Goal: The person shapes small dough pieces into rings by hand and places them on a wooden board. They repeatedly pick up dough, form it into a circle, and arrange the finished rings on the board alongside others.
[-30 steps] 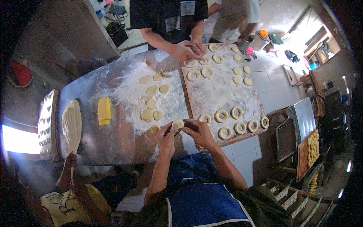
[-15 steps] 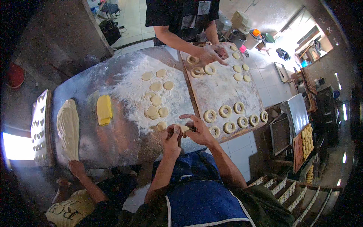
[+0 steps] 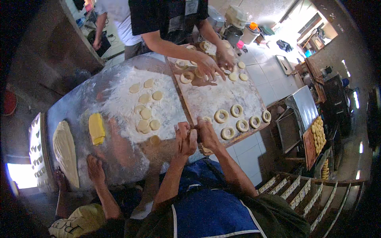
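My left hand (image 3: 186, 139) is closed, fingers curled and thumb raised, over the near edge of the work table (image 3: 131, 156). Close beside it, my right hand (image 3: 207, 135) is closed at the near left corner of the wooden board (image 3: 214, 97). Whatever lies between my fingers is hidden. Just beyond my right hand a dough ring (image 3: 205, 119) is partly covered. More dough rings (image 3: 242, 125) lie along the board's near side. To the left of my hands, several flat dough discs (image 3: 145, 114) rest on floured metal.
Across the board, a co-worker's hands (image 3: 210, 67) handle dough among rings and discs. Another person's hand (image 3: 96, 169) is at the table's left, near a yellow slab (image 3: 96, 129) and a long dough mass (image 3: 65, 152). A rack (image 3: 295, 192) stands at lower right.
The view has shifted slightly right. My hands have come closer together and turned downward, hiding the dough piece they held. The co-worker's hands have spread apart; a person in white appears behind.
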`<state>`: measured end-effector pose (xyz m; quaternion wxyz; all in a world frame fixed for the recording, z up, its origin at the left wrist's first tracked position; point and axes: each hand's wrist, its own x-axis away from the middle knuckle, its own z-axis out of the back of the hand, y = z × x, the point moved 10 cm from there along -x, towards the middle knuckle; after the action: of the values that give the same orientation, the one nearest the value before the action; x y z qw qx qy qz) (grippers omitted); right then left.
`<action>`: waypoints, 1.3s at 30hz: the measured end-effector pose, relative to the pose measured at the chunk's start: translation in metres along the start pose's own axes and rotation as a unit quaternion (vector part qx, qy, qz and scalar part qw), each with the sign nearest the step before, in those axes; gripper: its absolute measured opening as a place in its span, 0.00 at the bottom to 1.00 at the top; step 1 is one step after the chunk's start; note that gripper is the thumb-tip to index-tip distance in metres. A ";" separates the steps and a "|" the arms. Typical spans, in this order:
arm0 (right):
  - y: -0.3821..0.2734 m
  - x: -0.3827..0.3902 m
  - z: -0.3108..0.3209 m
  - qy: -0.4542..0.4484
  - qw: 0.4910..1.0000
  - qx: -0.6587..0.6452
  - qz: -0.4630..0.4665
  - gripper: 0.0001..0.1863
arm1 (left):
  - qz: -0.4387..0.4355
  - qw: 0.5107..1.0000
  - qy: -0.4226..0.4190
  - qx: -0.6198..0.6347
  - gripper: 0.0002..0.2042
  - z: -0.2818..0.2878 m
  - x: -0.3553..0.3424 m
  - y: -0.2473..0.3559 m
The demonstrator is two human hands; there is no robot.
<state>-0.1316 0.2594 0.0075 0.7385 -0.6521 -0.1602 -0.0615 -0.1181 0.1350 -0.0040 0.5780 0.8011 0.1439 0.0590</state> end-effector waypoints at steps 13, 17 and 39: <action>-0.008 -0.009 0.133 0.141 0.976 0.026 0.162 0.36 | 0.203 0.961 -0.022 0.184 0.13 -0.125 0.002 -0.086; 0.007 -0.019 0.174 0.104 0.984 0.117 0.080 0.32 | -0.303 0.863 0.017 -0.403 0.09 -0.168 0.017 -0.021; 0.022 -0.033 0.352 0.123 0.973 0.164 0.104 0.19 | 0.103 0.898 -0.144 -0.402 0.23 -0.310 -0.023 -0.147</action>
<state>-0.2110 0.6044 0.0112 0.8516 -0.5229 -0.0069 -0.0370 -0.2450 0.4521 -0.0404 0.8560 0.5105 -0.0598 0.0552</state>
